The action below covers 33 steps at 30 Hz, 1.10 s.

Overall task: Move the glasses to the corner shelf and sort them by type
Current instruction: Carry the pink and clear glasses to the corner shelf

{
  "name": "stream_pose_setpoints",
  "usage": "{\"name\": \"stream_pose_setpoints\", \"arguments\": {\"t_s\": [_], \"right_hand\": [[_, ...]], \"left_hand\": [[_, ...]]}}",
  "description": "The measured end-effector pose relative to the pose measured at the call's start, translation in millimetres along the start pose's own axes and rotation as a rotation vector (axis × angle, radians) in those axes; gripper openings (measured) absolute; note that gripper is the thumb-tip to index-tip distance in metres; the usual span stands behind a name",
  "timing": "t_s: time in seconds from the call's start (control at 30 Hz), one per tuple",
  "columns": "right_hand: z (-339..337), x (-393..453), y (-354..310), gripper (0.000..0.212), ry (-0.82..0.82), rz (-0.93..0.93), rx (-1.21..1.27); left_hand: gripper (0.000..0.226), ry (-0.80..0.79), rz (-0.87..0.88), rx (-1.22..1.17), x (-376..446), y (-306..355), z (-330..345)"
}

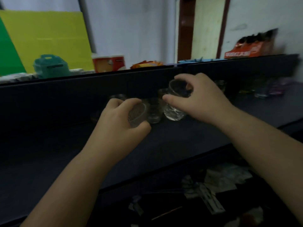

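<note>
Both my hands reach onto a dark shelf (164,145). My left hand (118,122) grips a short ribbed glass (137,113), tilted on its side. My right hand (201,99) holds a taller clear tumbler (175,102) by its rim and side. Between the two stands a small clear glass (154,112) on the shelf. More glasses (118,96) show dimly behind, under the upper shelf board. Further glassware (262,92) sits blurred at the shelf's far right.
The upper shelf (98,79) overhangs the glasses and carries a teal container (50,66), a red-and-white cup (108,63), snack packets (147,63) and an orange box (246,48). Below the shelf's front edge lie scattered papers and packets (213,185).
</note>
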State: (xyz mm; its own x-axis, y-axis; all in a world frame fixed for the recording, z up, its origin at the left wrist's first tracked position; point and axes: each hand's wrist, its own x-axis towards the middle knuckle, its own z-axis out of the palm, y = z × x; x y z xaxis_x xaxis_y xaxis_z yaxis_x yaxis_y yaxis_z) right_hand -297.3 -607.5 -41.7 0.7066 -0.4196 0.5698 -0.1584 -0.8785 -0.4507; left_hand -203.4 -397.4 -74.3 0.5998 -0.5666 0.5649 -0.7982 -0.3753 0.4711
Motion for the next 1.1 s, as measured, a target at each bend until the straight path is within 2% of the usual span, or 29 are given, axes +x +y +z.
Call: {"name": "stream_pose_setpoints", "arguments": {"t_s": [0.2,0.5,1.1], "right_hand": [[-76.2,-48.8,116.4,0.079,0.038,0.178,-0.005],[-169.9,-90.8,239.1,0.082,0.033,0.326,-0.083],[-226.8,-51.5,408.3,0.084,0.251,0.471,-0.16]], "left_hand": [[0.057,-0.065,0.042,-0.076,6.2,86.1,93.9],[0.059,-0.246,0.087,-0.156,25.1,200.7,216.5],[0.061,-0.31,0.256,-0.238,143.8,313.8,386.6]]}}
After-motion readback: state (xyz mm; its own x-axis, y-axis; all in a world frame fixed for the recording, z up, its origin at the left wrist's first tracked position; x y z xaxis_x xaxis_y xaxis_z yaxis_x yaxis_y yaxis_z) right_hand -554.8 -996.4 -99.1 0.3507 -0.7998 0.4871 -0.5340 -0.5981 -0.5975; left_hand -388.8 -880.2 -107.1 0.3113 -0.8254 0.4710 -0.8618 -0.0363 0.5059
